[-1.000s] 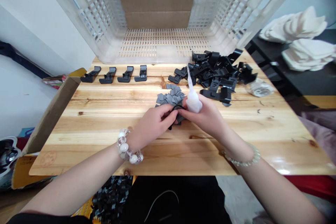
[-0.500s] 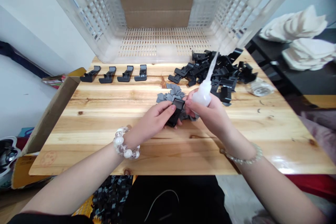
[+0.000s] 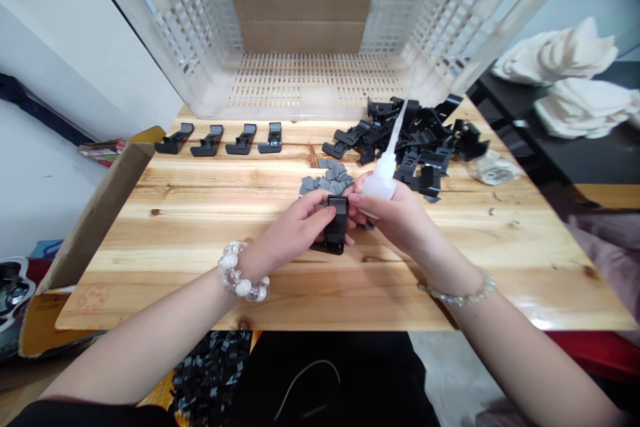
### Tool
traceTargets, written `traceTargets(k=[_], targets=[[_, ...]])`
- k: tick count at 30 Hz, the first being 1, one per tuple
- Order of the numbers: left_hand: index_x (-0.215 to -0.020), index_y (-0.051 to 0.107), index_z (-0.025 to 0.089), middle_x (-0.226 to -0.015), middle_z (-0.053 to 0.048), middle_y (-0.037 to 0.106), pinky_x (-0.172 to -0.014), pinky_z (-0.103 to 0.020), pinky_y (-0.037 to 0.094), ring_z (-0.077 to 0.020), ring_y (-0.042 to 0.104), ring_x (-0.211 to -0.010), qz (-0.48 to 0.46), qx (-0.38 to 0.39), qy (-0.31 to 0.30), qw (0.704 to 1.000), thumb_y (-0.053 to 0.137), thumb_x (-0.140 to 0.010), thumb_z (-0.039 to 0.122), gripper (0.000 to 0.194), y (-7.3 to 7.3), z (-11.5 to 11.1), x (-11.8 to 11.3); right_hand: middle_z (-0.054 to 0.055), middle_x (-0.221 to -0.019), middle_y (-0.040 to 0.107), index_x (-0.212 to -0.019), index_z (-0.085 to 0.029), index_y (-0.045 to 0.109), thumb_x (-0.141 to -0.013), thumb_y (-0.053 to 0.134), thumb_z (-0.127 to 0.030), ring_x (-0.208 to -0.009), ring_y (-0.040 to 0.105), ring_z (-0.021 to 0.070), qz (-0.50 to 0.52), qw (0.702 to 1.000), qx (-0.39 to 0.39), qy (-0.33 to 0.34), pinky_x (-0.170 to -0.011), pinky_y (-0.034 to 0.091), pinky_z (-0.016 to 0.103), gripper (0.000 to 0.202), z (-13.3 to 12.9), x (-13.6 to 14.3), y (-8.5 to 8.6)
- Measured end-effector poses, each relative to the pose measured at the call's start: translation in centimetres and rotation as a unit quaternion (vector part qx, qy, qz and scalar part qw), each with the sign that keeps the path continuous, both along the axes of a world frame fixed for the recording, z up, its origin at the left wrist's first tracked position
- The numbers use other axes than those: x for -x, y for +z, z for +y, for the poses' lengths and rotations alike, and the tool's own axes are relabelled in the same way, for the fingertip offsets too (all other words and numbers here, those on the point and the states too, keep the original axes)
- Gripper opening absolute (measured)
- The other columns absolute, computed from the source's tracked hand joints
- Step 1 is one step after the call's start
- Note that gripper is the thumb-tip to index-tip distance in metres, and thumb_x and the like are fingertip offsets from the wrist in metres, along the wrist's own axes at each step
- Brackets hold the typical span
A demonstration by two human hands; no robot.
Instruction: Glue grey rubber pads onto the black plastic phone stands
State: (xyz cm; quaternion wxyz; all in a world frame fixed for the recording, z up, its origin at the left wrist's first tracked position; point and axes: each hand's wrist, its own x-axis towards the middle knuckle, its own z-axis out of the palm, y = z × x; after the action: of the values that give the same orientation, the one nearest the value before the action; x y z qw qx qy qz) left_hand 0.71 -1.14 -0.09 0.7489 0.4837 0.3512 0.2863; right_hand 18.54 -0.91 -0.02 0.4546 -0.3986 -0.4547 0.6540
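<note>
My left hand (image 3: 303, 223) is closed on a black plastic part (image 3: 337, 230) with a grey pad at its upper end, the thumb pressing on that end. My right hand (image 3: 395, 210) grips a white squeeze bottle (image 3: 383, 177), its long thin nozzle pointing up and away. The right fingertips are beside the part's upper right edge; whether they touch it I cannot tell. Just behind my hands lies a pile of grey pads (image 3: 330, 178), partly covered by them. A heap of black parts (image 3: 415, 137) sits beyond the bottle. Several similar black parts (image 3: 242, 139) stand in a row at the back left.
A white plastic basket (image 3: 300, 103) with cardboard (image 3: 303, 0) inside stands at the table's back edge. A clear roll of tape (image 3: 495, 168) lies at the right. White cloth pieces (image 3: 583, 107) rest on a dark surface beyond. Many black parts (image 3: 213, 377) are below the front edge.
The black part in my left hand has turned more upright and moved slightly toward me. My right hand has shifted a little left, with the bottle tilted less to the right.
</note>
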Motion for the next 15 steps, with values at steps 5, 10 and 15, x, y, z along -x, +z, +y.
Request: traceTargets(k=[5,10,15], targets=[[-0.103,0.058,0.014,-0.105,-0.011,0.071,-0.067,-0.027,0.058,-0.0149,0.072,-0.073,0.008,0.000,0.001,1.000,0.052,-0.094,0.032,0.021,-0.29,0.29,-0.12,-0.003,-0.064,0.056,-0.074,-0.018,0.053,-0.068,0.078,-0.027,-0.053,0.050,0.0080,-0.015,1.000,0.011,-0.008,-0.048,0.036,0.022,0.027,0.10,0.14,-0.04],[-0.100,0.058,0.013,-0.102,-0.011,0.071,-0.069,-0.028,0.059,-0.0147,0.072,-0.071,0.003,0.002,0.003,1.000,0.056,-0.092,0.033,0.022,-0.40,0.43,-0.09,-0.004,-0.062,0.055,-0.074,-0.018,0.053,-0.067,0.078,-0.026,-0.051,0.050,0.0081,-0.010,1.000,0.011,-0.007,-0.048,0.036,0.022,0.027,0.13,0.21,-0.11],[-0.095,0.056,0.014,-0.097,-0.009,0.072,-0.067,-0.028,0.060,-0.0141,0.071,-0.068,-0.006,0.002,0.006,1.000,0.054,-0.092,0.030,0.017,-0.46,0.40,-0.09,-0.004,-0.063,0.055,-0.074,-0.018,0.053,-0.069,0.077,-0.025,-0.052,0.050,0.0077,-0.016,1.000,0.017,-0.005,-0.049,0.036,0.023,0.026,0.13,0.10,-0.28]])
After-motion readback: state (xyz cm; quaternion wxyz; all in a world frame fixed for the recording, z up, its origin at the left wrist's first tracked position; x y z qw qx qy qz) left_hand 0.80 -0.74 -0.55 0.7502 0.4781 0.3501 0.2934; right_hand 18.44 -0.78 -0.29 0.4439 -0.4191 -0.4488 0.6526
